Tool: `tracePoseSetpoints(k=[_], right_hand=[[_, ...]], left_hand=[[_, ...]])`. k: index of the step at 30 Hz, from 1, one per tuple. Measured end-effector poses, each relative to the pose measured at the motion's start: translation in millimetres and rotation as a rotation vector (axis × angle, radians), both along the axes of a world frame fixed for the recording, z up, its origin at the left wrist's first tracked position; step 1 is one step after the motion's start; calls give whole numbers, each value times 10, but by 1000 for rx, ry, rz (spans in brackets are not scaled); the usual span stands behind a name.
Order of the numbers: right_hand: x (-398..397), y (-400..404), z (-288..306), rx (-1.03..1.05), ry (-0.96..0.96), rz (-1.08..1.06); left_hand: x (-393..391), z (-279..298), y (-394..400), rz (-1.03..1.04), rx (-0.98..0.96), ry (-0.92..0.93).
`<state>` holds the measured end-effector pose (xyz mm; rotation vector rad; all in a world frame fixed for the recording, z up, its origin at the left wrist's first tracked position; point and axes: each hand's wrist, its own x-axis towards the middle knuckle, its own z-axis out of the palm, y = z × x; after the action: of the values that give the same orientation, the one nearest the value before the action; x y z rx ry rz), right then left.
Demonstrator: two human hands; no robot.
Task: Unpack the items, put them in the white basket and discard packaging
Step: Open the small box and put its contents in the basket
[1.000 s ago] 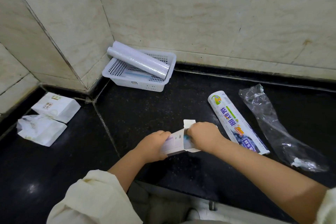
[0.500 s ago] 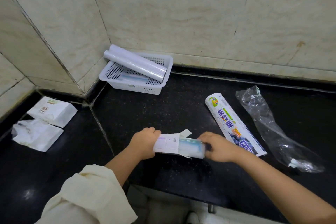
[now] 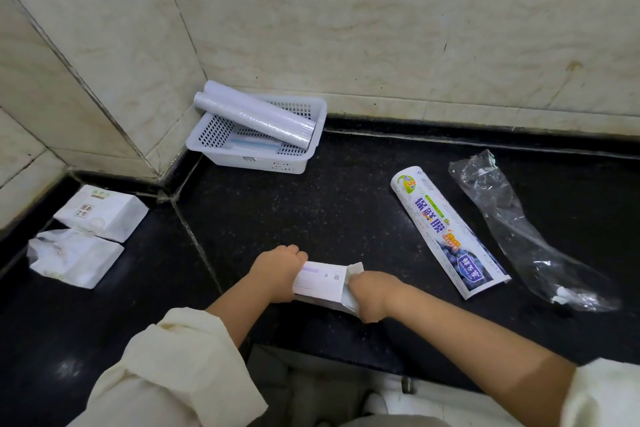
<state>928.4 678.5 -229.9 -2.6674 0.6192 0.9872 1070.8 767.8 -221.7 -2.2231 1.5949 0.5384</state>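
Two hands are gripping one small white cardboard box (image 3: 323, 282) just above the black speckled tabletop (image 3: 311, 204): the left hand (image 3: 278, 272) is clamping its closed end, the right hand (image 3: 372, 293) is closing around its open flap end. Near to the right, a printed cling-film wrapper (image 3: 446, 232) and a clear plastic bag (image 3: 519, 236) are lying. In the far corner, a white perforated basket (image 3: 242, 158) is holding two pale rolls (image 3: 256, 118).
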Motion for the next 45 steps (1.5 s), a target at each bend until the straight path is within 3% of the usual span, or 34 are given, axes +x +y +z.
tracePoseSetpoints(k=[4, 11, 18, 21, 24, 27, 30, 33, 36, 41, 45], right_hand=[[-8, 106, -198, -12, 7, 3], [-103, 53, -279, 13, -144, -77], [-404, -585, -27, 48, -156, -148], [-526, -872, 176, 72, -170, -256], [-581, -1050, 386, 84, -253, -322], [-468, -1069, 581, 39, -261, -229], [-216, -999, 716, -90, -254, -11], [96, -1060, 818, -261, -344, 178], [371, -1212, 863, -301, -441, 306], [802, -1407, 789, -215, -625, 367], [1248, -1463, 688, -152, -472, 381]], left_hand=[[-12, -54, 26, -25, 40, -20], [64, -76, 87, 14, 18, -36], [268, -127, 108, 152, -39, -74], [300, -132, 65, 155, 32, -104], [270, -87, -12, 189, 16, -44], [197, 126, -157, 153, -324, 20], [138, 378, -361, -67, -589, 105], [255, 624, -618, -8, -359, 236], [510, 748, -778, 84, -145, 303], [844, 612, -805, 265, -231, 341], [1229, 508, -834, 264, -203, 254]])
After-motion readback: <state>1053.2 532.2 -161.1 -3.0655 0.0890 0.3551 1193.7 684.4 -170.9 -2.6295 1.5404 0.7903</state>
